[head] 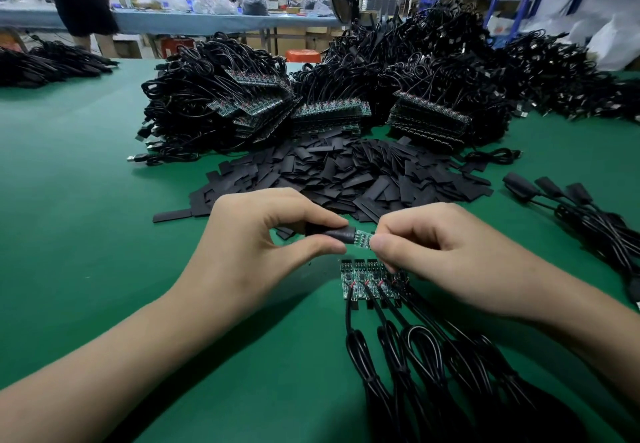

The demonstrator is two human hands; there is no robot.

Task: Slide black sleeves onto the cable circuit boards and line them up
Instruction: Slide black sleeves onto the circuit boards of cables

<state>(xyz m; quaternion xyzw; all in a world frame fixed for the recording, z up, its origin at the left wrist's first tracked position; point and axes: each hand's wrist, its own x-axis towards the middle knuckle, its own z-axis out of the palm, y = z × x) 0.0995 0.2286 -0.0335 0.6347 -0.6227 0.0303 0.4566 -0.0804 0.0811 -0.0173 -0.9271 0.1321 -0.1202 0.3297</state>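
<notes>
Toward the near edge of the tabletop (86,200), a black sleeve (332,233) is pinched by fingers of the left hand (263,234) and a circuit board (363,236) (one end inside it) by the right hand (433,248), above a row of boards (367,279).

So all you get of the person is two arms, really. The left hand (263,231) and right hand (433,245) are both bare, and the left forearm (121,349) and right forearm (571,321) are bare too, right up to where the shot cuts them off. Fingers are slim, nails short and plain, trimmed close, and the right thumbnail (378,243) shows it best. Skin looks smooth, with faint creases at the knuckles and wrists. Clothing higher up is out of view.
</notes>
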